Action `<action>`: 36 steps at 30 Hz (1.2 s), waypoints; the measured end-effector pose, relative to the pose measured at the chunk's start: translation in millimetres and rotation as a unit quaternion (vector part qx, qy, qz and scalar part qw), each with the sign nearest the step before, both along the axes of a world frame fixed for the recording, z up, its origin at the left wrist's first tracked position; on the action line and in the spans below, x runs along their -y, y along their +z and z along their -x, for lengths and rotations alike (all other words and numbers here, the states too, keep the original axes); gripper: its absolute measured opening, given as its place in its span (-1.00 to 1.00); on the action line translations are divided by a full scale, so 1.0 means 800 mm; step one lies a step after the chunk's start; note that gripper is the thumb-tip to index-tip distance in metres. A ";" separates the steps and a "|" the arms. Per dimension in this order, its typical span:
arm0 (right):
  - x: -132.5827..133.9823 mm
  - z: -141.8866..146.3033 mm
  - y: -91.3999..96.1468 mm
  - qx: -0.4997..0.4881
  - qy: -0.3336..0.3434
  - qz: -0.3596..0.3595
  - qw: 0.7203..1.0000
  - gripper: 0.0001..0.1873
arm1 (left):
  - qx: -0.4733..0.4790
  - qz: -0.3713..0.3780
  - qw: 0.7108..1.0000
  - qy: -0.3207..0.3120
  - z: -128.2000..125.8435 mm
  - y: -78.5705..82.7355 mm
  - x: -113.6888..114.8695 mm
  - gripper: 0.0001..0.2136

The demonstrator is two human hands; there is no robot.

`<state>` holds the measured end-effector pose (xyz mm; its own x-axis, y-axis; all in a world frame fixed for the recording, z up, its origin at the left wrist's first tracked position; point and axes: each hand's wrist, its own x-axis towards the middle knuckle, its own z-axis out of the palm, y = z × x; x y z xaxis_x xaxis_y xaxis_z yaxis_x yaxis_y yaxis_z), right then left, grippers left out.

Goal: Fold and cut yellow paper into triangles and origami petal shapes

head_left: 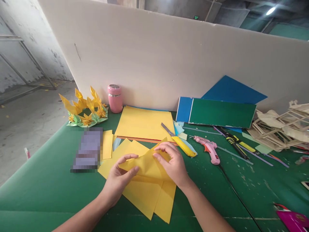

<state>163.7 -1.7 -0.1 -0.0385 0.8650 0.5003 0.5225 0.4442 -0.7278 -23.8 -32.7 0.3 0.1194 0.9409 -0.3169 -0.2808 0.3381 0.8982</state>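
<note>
left hand (119, 178) and right hand (174, 166) pinch a yellow paper sheet (147, 165) between them, seemingly part-folded; loose sheets (145, 195) beneath lie flat; finished paper flowers (84, 112) beyond the left hand.

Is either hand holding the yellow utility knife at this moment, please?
No, the left hand and right hand both hold the yellow paper, while the utility knife lies on the table beyond them.
</note>
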 end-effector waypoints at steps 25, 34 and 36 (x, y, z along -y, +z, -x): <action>0.015 -0.024 0.054 0.074 0.072 0.292 0.951 -0.80 | -0.009 0.033 0.997 0.063 0.001 0.002 -0.013 -0.53; 0.016 -0.027 0.058 0.095 0.077 0.297 0.947 -0.77 | 0.049 0.050 0.996 0.061 0.002 0.004 -0.012 -0.63; 0.015 -0.028 0.058 0.096 0.077 0.291 0.949 -0.77 | 0.045 0.054 0.995 0.072 0.001 0.005 -0.012 -0.63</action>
<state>185.9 -14.1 46.4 -0.2292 0.9692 -0.0904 0.6322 0.0776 -0.7709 -24.8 -22.8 4.1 0.0187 0.9116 -0.4106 -0.4110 0.3814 0.8280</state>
